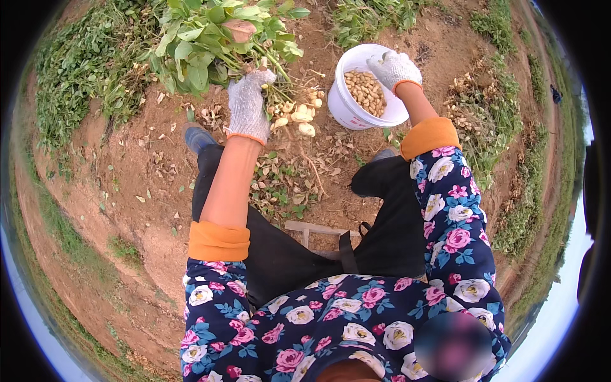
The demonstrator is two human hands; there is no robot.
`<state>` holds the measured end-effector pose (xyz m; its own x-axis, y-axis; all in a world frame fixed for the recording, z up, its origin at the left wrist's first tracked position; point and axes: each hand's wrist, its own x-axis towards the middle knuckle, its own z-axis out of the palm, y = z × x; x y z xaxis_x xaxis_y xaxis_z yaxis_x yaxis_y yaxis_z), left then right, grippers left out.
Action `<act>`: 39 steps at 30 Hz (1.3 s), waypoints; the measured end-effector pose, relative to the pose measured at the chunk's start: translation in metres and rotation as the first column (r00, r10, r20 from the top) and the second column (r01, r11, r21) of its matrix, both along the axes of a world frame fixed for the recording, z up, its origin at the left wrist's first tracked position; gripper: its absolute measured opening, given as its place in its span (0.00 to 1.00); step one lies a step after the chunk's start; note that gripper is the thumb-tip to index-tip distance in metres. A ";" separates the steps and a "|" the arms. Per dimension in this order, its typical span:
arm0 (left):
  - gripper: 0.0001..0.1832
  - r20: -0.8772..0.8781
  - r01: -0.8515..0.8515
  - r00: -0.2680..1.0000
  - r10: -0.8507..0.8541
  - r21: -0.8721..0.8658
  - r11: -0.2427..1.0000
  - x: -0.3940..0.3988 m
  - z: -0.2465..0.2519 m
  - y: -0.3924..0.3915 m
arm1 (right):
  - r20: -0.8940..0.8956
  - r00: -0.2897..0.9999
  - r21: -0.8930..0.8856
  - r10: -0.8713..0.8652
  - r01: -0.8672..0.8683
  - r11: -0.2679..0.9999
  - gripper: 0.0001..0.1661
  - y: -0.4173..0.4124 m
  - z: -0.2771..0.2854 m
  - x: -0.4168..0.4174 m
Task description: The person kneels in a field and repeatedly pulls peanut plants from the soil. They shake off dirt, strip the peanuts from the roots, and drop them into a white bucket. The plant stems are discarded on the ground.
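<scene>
My left hand (249,107), in a white knit glove with an orange cuff edge, grips the stems of an uprooted peanut plant (203,45). Its green leaves spread away from me. A cluster of pale peanut pods (298,114) hangs on the root side, to the right of that hand. In a matching glove, my right hand (395,70) is over the right side of a white plastic bucket (342,106). Its fingers point down into the opening, and the fingertips are partly hidden, so whether they hold pods is unclear. Loose peanuts (365,93) cover part of the bucket's bottom.
Heaped peanut plants (71,90) lie at the left, and more pulled plants with pods (482,114) lie at the right. Dry leaves (296,184) litter the soil between my boots. A wooden stool (315,228) shows beneath me.
</scene>
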<state>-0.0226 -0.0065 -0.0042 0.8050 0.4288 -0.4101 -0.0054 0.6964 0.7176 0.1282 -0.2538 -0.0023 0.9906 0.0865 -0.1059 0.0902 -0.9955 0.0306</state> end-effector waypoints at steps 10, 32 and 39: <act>0.21 0.022 -0.061 0.998 0.060 0.005 0.998 0.011 -0.018 0.013 | -0.123 0.763 0.859 0.635 -0.239 0.453 0.30 0.057 0.064 -0.112; 0.03 0.200 0.202 0.966 -0.164 -0.188 0.961 0.009 -0.015 0.005 | -0.376 0.672 0.916 0.638 0.169 0.363 0.18 0.071 0.047 -0.116; 0.04 0.207 0.119 0.974 -0.091 -0.127 0.985 0.008 -0.002 0.003 | -0.362 0.593 0.931 0.719 0.274 0.242 0.15 0.066 0.046 -0.111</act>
